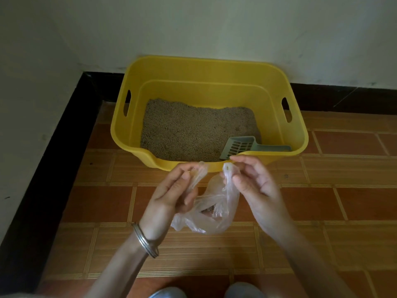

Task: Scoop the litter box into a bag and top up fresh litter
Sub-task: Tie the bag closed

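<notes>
The scene is viewed from head height, angled forward and down, close over the floor (pixel 322 211) toward the wall (pixel 214 29).

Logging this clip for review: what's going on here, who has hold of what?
A person crouches before a yellow litter box set against the wall. The left hand and right hand each pinch one handle of a clear plastic bag, which hangs between them with a little dark material at the bottom. The grey scoop lies untouched on the litter, in the box's near right corner, its handle against the wall.
</notes>
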{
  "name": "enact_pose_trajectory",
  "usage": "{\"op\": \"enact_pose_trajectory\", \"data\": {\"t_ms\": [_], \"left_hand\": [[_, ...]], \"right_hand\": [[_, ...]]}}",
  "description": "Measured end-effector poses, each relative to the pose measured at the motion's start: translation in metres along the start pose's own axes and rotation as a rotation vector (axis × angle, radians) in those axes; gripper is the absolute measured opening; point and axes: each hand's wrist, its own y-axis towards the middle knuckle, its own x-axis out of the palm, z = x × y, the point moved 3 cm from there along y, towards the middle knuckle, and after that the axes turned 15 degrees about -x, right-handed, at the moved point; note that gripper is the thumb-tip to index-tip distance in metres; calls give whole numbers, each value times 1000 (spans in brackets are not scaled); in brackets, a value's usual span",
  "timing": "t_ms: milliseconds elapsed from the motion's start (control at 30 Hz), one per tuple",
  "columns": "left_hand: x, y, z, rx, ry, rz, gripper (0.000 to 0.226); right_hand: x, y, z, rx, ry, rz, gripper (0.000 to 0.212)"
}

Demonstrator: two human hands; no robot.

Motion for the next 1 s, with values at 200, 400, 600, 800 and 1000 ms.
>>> {"op": "enact_pose_trajectory", "data": {"t_ms": [200,400,600,800,1000], "left_hand": [[14,7,-4,-47,-14,-57,50],[7,9,-7,-33,63,103,20],[-4,12,-3,-2,54,167,12],[-23,23,-16,-127,62,204,44],[-25,22,-14,-149,-188,-31,52]], "right_hand": [[11,-1,6,-14,-86,-77,30],[17,0,11,-46,-207,-134,23],[19,-2,20,-21,-382,-334,30],[16,-7,26,85,-56,-229,11],[4,-6,34,137,137,-28,10]]}}
